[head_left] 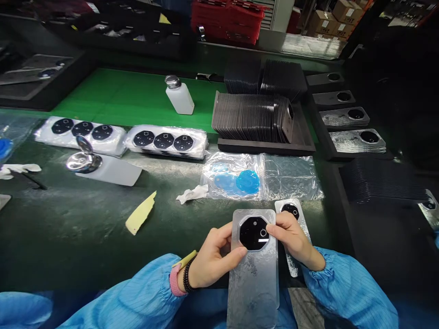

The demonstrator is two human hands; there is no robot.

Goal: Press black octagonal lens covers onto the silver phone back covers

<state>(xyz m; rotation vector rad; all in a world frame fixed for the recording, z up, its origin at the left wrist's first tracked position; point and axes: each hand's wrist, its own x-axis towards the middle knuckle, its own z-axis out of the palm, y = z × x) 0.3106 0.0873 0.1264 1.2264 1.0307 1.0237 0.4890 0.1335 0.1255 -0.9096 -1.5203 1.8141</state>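
Note:
A silvery phone back panel [253,283] with a black octagonal camera lens plate [254,235] near its top is held at the table's front edge. My left hand [216,258] grips its left side, thumb on the face just below the lens plate, fingers behind. My right hand [295,235] is closed at the upper right edge, its thumb against the right rim of the lens plate. Another phone back panel [291,265] with a similar black plate lies behind and to the right, partly hidden by my right hand.
Trays of upright panels [250,119] stand beyond. Bags of black lens plates [164,141], a flip-top dispenser bottle [106,169], a white bottle [180,98], a blue disc [247,182] in clear film, a torn yellow strip [140,214] and white scrap [192,194] lie about. Panel stacks [356,139] line the right.

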